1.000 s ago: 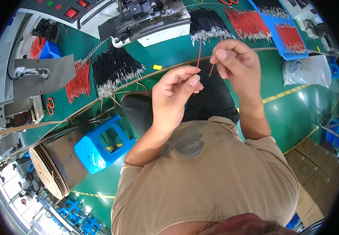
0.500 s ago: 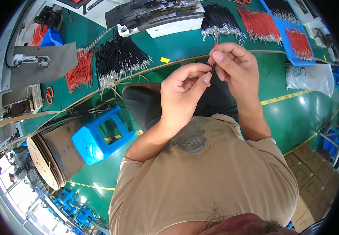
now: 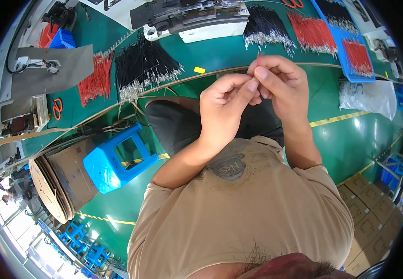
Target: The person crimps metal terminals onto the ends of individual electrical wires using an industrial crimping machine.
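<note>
Above my lap, just off the bench's front edge, both hands meet at the fingertips. A thin red wire (image 3: 258, 57) pokes up past my right hand (image 3: 283, 86), pinched between its thumb and forefinger. My left hand (image 3: 224, 104) is closed too, thumb against forefinger, touching the right fingertips. The lower part of the wire is hidden behind the fingers, and whatever the left pinch has on it cannot be made out. Nearest beyond the hands lie black wires (image 3: 267, 23) with silvery terminal ends. Red wires (image 3: 310, 30) with similar ends lie to their right.
A dark metal machine (image 3: 189, 18) stands at the back. More black wires (image 3: 148, 63) and red wires (image 3: 95, 79) lie left, near red-handled scissors (image 3: 57, 108). A blue tray (image 3: 350, 74) holds wires at right. A blue stool (image 3: 99, 169) and a cardboard reel (image 3: 45, 190) stand lower left.
My hands have drawn together; the left has shifted right and slightly up until the fingertips meet. Less of the red wire shows than before. The view has shifted slightly.
</note>
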A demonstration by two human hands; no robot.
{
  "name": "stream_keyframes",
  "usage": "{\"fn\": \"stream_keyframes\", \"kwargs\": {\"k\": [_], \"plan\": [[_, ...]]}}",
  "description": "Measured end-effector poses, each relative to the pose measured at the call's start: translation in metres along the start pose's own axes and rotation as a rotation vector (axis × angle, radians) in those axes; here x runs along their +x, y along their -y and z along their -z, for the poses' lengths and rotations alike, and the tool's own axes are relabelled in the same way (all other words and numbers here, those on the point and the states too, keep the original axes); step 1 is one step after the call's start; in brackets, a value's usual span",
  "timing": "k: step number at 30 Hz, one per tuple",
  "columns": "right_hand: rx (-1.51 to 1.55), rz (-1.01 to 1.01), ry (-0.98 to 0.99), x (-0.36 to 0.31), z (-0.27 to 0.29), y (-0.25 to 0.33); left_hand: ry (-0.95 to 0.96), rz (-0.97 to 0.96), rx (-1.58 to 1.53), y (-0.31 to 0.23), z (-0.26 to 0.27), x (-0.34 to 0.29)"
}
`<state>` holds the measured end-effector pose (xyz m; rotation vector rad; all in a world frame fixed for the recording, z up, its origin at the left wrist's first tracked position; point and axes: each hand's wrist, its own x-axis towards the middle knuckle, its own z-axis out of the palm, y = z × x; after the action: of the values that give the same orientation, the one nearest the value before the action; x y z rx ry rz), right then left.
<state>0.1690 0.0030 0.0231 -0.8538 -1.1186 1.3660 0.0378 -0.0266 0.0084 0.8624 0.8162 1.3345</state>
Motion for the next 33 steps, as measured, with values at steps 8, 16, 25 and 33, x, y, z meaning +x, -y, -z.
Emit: {"fn": "stream_keyframes", "kwargs": {"k": [8,16,25,33], "plan": [[-0.102,0.014,0.004,0.003,0.001,0.003,0.023,0.07,-0.05,-0.009,0.003,0.0],[-0.084,-0.045,0.003,0.002,0.002,0.001,0.043,0.086,-0.057,-0.007,0.009,-0.001],[-0.086,-0.053,0.004,0.0,0.002,0.002,0.05,0.101,-0.063,-0.009,0.009,-0.003],[-0.099,-0.07,0.0,-0.003,-0.001,0.003,0.057,0.116,-0.078,-0.01,0.011,-0.004]]}}
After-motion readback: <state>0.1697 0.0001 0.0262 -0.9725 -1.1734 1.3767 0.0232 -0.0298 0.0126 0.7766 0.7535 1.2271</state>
